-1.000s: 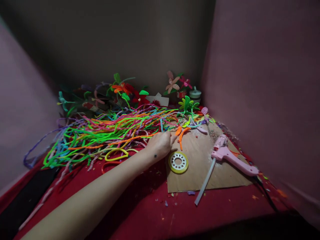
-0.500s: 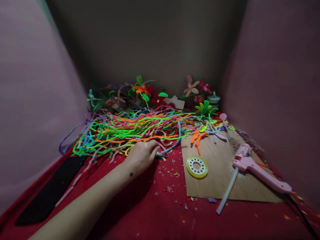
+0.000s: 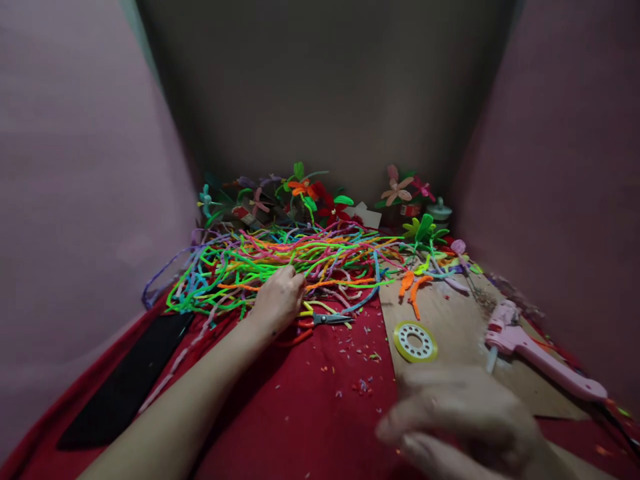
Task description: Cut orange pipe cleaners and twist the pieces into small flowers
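left hand (image 3: 279, 299): fingers curled, over near side of pipe cleaners (image 3: 310, 252); hold hidden. right hand (image 3: 463, 417): half open, blurred, seemingly empty. risk: tangled strands dragging scissors (image 3: 325, 320), just beside left hand.

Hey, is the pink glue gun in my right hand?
No, the pink glue gun lies on the cardboard, beyond the right hand.

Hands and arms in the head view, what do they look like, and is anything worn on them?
The left hand is bare, without a glove, and no sleeve shows on the left forearm. A small dark mark shows near the wrist. The right hand is ungloved too, but blurred, so finer details can't be told.
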`<control>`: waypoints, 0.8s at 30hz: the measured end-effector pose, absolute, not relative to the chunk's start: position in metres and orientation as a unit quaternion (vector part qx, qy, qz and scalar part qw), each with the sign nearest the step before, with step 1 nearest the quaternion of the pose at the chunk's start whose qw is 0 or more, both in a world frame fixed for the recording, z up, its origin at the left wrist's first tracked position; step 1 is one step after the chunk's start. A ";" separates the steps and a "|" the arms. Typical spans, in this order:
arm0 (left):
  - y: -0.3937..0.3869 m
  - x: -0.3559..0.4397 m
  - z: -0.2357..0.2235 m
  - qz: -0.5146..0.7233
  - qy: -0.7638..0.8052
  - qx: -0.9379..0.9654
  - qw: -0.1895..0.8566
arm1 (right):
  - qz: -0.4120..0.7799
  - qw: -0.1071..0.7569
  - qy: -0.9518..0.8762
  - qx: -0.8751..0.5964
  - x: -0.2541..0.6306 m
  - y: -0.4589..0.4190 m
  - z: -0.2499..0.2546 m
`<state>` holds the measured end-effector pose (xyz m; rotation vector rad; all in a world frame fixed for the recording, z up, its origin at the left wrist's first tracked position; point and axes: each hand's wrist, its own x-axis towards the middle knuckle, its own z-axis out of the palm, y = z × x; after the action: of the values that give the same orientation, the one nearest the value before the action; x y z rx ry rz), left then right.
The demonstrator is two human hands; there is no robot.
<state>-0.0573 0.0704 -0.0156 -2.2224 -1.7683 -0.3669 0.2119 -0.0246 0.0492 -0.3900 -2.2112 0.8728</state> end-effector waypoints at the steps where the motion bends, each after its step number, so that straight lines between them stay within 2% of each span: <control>1: 0.070 -0.058 -0.017 -0.129 -0.610 -0.769 0.137 | 0.330 0.347 -0.856 -0.195 0.200 -0.018 0.058; 4: 0.069 -0.062 -0.020 -0.145 -0.608 -0.770 0.128 | 0.283 0.341 -0.850 -0.286 0.178 0.013 0.055; 9: 0.078 -0.061 -0.011 -0.213 -0.609 -0.751 0.141 | 0.161 0.413 -0.804 -0.397 0.148 0.104 0.048; 11: 0.088 -0.060 -0.002 -0.243 -0.613 -0.735 0.159 | 0.086 0.355 -0.806 -0.467 0.132 0.141 0.051; 16: 0.124 -0.061 0.004 -0.294 -0.622 -0.701 0.188 | 0.071 0.255 -0.801 -0.537 0.099 0.200 0.045; 20: 0.135 -0.065 -0.011 -0.288 -0.619 -0.708 0.181 | 0.042 0.179 -0.811 -0.555 0.093 0.213 0.031; 24: 0.130 -0.066 -0.024 -0.275 -0.611 -0.722 0.176 | -0.016 0.154 -0.831 -0.534 0.098 0.208 0.025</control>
<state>-0.0662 0.1302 -0.0237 -2.0441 -1.7294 -0.7781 0.0976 0.2081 0.0253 -1.5303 -2.3835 -0.0446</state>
